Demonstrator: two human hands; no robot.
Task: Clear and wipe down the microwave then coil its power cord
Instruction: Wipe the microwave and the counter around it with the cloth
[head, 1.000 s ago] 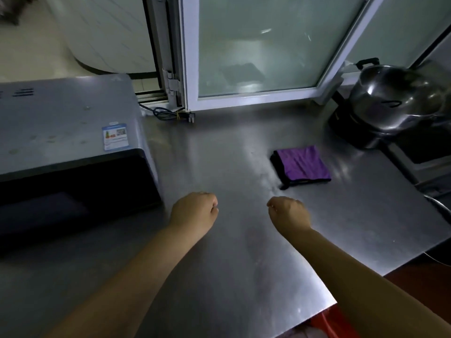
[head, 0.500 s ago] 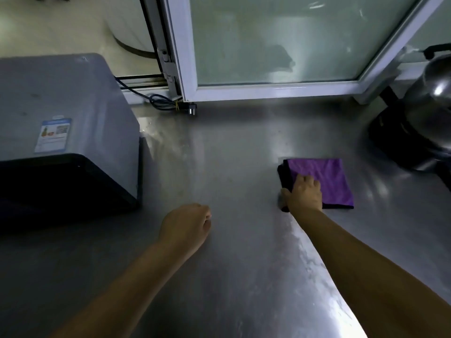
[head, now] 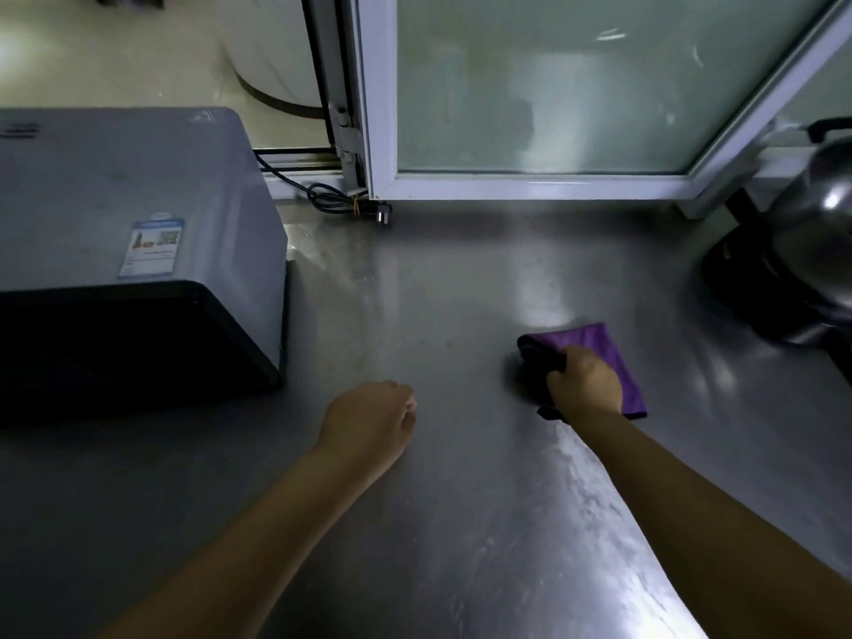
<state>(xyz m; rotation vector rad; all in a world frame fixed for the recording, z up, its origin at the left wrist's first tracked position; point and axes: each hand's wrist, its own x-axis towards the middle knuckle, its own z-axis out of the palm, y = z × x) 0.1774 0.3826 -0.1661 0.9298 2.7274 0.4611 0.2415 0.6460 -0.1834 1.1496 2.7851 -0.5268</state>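
Observation:
A grey microwave (head: 133, 251) with a dark front stands at the left of the steel counter (head: 461, 523). Its black power cord (head: 329, 198) lies in a small tied bundle behind it, the plug (head: 381, 213) resting by the window frame. A folded purple cloth (head: 604, 350) lies on the counter to the right. My right hand (head: 583, 385) grips the cloth's dark left edge, fingers curled round it. My left hand (head: 369, 419) hovers over the counter middle, fingers loosely curled, holding nothing.
A frosted glass window (head: 553, 85) in a white frame runs along the back. A shiny steel pot (head: 825, 232) sits on a black stove at the far right. A label sticks on the microwave's top.
My right hand reached forward to the purple cloth, lay on it, and now curls round its left edge, bunching it. The left hand stayed over the counter.

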